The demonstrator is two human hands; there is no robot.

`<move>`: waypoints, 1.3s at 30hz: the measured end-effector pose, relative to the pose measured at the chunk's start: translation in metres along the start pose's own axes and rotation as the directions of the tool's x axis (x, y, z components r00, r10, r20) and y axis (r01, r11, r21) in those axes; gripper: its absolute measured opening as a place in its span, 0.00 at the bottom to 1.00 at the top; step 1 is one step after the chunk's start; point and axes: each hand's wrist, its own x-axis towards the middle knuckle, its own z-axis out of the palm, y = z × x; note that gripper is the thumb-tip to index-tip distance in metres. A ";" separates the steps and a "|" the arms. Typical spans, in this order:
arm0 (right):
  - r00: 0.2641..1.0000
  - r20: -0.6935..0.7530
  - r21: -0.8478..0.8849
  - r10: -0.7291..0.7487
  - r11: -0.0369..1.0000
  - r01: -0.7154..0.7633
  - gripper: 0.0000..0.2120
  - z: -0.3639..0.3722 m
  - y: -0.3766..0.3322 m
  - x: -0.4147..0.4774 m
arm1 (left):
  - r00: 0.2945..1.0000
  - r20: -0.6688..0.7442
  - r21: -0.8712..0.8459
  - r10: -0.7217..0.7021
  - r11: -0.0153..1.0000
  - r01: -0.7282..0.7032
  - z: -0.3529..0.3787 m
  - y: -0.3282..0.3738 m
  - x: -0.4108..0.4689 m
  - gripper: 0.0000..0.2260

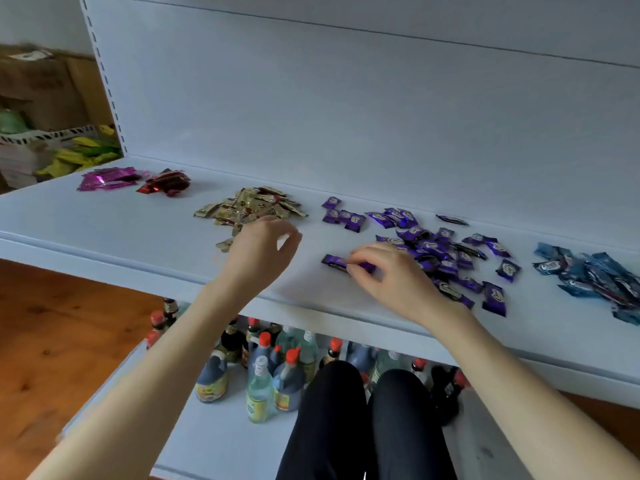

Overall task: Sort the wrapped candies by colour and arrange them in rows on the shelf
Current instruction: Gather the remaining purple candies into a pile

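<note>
Wrapped candies lie in colour groups on the white shelf (104, 223): a magenta pile (107, 178) and a red pile (166, 183) at the left, a gold pile (252, 207) in the middle, scattered purple candies (446, 251) to the right, and a blue pile (595, 275) at the far right. My right hand (388, 278) pinches a purple candy (334, 262) near the shelf's front, left of the purple scatter. My left hand (263, 251) hovers just in front of the gold pile, fingers loosely curled, holding nothing.
Several bottles (263, 368) with red caps stand on the lower shelf under my arms. My dark-trousered knees (363, 410) are below. Cardboard boxes (38, 88) and yellow-green packets (83, 154) sit beyond the shelf's left end. The shelf's white back panel (346, 116) rises behind the candies.
</note>
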 end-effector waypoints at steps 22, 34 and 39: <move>0.916 0.106 -0.183 0.387 0.913 -0.364 0.21 -0.098 0.116 -0.080 | 0.730 0.682 0.316 -0.041 0.917 -0.243 0.109 0.089 0.046 0.41; 0.925 0.048 -0.225 0.378 0.906 -0.359 0.16 -0.092 0.118 -0.047 | 0.732 0.681 0.293 -0.009 0.919 -0.262 0.120 0.079 0.064 0.25; 0.931 -0.034 -0.205 0.363 0.910 -0.362 0.11 -0.091 0.117 -0.031 | 0.824 0.475 -0.042 0.308 0.943 -0.329 0.121 0.089 0.064 0.18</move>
